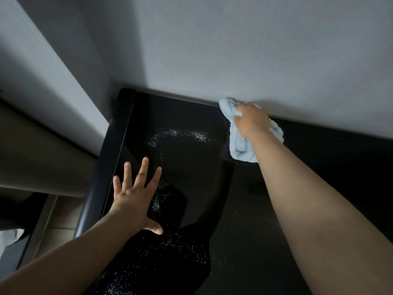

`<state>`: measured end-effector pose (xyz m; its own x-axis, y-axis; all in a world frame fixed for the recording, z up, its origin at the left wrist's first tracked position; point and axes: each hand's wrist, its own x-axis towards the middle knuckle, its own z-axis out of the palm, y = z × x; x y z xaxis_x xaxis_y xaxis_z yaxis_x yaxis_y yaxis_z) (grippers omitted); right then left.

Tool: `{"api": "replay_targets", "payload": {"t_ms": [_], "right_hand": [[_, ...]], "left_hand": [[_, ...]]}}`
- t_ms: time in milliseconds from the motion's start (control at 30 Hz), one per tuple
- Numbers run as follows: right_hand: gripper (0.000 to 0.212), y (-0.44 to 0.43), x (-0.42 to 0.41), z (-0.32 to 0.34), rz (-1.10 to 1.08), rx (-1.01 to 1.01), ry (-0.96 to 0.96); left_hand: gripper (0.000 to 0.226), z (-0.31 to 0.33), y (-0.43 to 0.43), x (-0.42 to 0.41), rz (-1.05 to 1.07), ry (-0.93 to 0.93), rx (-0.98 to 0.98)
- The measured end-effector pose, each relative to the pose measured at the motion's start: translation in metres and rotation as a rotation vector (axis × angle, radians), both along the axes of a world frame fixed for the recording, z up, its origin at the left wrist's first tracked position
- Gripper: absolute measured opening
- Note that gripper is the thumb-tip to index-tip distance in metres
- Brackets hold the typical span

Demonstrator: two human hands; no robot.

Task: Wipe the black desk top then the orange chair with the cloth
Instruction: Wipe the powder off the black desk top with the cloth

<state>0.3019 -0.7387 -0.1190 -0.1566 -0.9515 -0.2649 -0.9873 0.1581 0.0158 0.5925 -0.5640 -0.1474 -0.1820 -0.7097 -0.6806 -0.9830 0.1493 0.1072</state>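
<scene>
Desk top (180,128) — cloth (238,143) under right hand (252,121).

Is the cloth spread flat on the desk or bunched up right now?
Bunched up: the cloth is crumpled into folds under the right hand, which grips it.

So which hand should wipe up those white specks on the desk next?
The right hand. It grips the blue cloth on the black desk top, near the white specks. The left hand lies flat, fingers spread, holding nothing.
</scene>
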Motion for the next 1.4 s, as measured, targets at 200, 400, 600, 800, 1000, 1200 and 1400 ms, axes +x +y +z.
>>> {"api": "replay_targets", "payload": {"t_ms": [200, 400, 600, 800, 1000, 1200, 1400], "right_hand": [[0.033, 0.010, 0.003, 0.004, 0.031, 0.003, 0.055], [0.032, 0.023, 0.006, 0.004, 0.042, -0.014, 0.057], [0.030, 0.044, 0.008, 0.002, -0.033, -0.030, -0.004], [0.032, 0.068, 0.008, -0.006, -0.008, -0.075, -0.019], [0.037, 0.085, 0.011, -0.008, -0.023, -0.072, -0.024], [0.037, 0.104, 0.014, -0.008, -0.020, -0.054, -0.019], [0.037, 0.127, 0.016, -0.009, -0.024, -0.064, -0.022]], "left_hand": [[0.155, 0.003, 0.000, 0.000, -0.005, -0.001, 0.004], [0.156, 0.003, 0.000, 0.000, -0.001, 0.011, -0.004], [0.157, 0.002, 0.001, 0.001, 0.003, 0.034, -0.019], [0.156, 0.001, 0.001, 0.002, 0.002, 0.038, -0.025], [0.155, 0.000, 0.002, 0.002, 0.001, 0.041, -0.030], [0.156, 0.000, 0.001, 0.001, -0.009, 0.027, -0.031], [0.155, 0.002, 0.001, 0.001, -0.014, 0.031, -0.017]]}}
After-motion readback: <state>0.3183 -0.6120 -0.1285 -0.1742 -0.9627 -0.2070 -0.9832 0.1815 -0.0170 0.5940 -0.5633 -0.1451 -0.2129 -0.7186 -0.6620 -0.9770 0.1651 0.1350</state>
